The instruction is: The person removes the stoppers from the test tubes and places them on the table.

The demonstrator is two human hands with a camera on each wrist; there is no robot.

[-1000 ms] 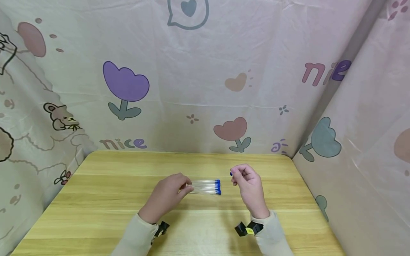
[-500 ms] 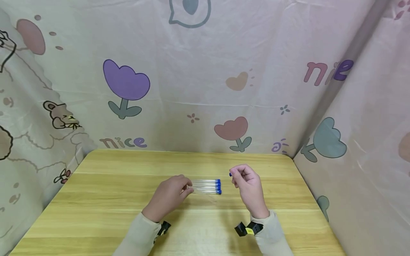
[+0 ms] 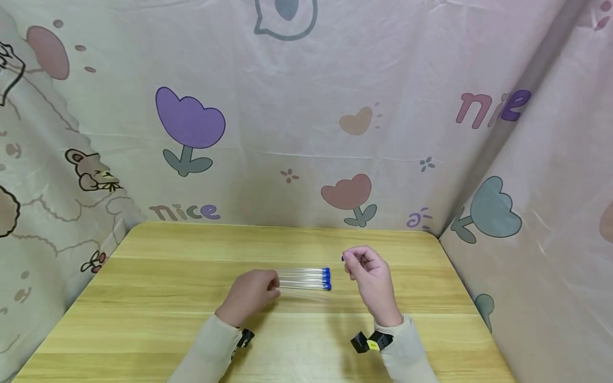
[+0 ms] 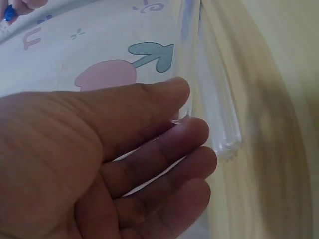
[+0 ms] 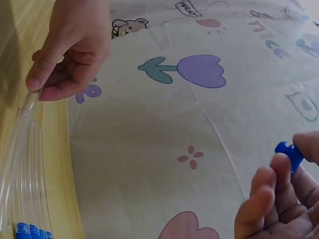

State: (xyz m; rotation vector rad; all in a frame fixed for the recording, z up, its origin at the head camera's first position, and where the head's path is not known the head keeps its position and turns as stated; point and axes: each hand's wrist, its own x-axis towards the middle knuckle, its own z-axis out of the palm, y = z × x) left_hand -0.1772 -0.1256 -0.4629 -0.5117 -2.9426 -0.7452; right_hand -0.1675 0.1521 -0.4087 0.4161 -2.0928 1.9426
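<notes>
Between thumb and index fingertip, my left hand (image 3: 249, 297) pinches a clear thin tube (image 5: 21, 122) by its near end. Its other end points right, low over the table, and shows no blue cap in the head view. Right beside it lies a row of several clear tubes (image 3: 301, 279) with blue caps (image 3: 327, 279) on their right ends. My right hand (image 3: 371, 282) is raised to the right of that row. A small blue cap (image 5: 289, 154) is held between its thumb and index finger, and the other fingers are loosely curled.
Everything lies on a light wooden table (image 3: 143, 298). A printed cloth (image 3: 268, 122) hangs behind it and along both sides. Each wrist carries a small black camera (image 3: 369, 342).
My left hand has shifted a little left, and the tube it holds has drawn back with it and turned nearly parallel to the row. The right hand stays almost still with its cap.
</notes>
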